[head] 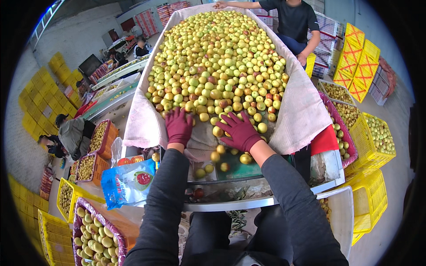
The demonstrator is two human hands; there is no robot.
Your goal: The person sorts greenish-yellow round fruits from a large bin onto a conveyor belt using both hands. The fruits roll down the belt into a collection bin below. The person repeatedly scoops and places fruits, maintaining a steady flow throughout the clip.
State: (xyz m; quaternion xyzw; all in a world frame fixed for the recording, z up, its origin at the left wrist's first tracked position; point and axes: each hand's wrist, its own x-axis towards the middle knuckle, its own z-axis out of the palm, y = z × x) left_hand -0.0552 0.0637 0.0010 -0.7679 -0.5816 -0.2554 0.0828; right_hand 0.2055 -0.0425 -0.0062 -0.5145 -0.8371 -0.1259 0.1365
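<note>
A large heap of green-yellow jujubes [216, 63] with reddish-brown patches fills a cloth-lined trough in front of me. My left hand [179, 126], in a maroon glove, rests at the heap's near left edge, fingers spread against the fruit. Farther right, my right hand [240, 130], gloved alike, lies with fingers apart over several jujubes. Neither hand is closed around a fruit. Between and below the hands, bare cloth lining [203, 136] shows. A few loose jujubes [246, 158] sit on the green belt [239, 171] at the near end.
A blue-and-white plastic bag [128, 183] lies left of my forearm. Lined crates of jujubes [96, 239] stand at lower left, with yellow crates [379, 133] at right. A co-worker in a dark shirt [293, 20] is at the far right side. Other people work near conveyors at left.
</note>
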